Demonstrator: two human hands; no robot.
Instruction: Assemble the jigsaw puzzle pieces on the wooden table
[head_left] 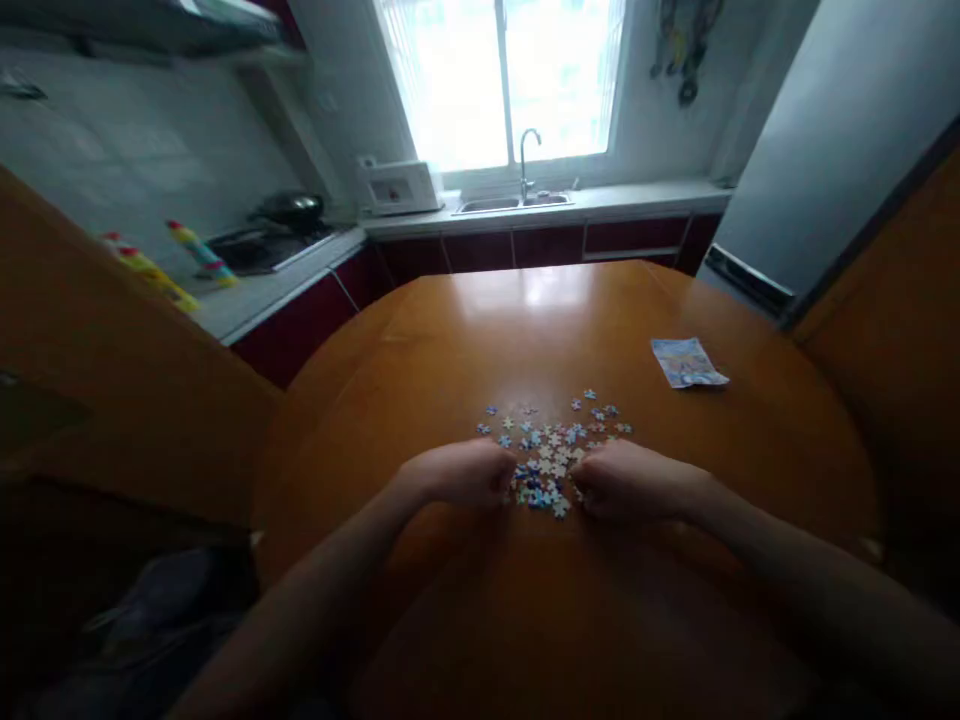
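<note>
A loose heap of small jigsaw puzzle pieces [551, 455] lies on the wooden table, some blue and printed, others showing a pale side. My left hand [472, 472] is curled closed at the heap's left edge, knuckles near the outermost pieces. On the opposite side, my right hand [622, 478] is also closed, its curled fingers turned toward the heap. Both hands rest low, at or near the tabletop. The insides of both hands are hidden, so I cannot see whether any piece is in them. Several single pieces lie scattered beyond the heap.
A creased printed sheet [688, 362] lies on the right of the round table [450, 340]. Behind stand a counter with a sink [517, 203], a white microwave [401, 187] and a stove with a dark pan [292, 210]. A tall fridge [840, 150] is at right.
</note>
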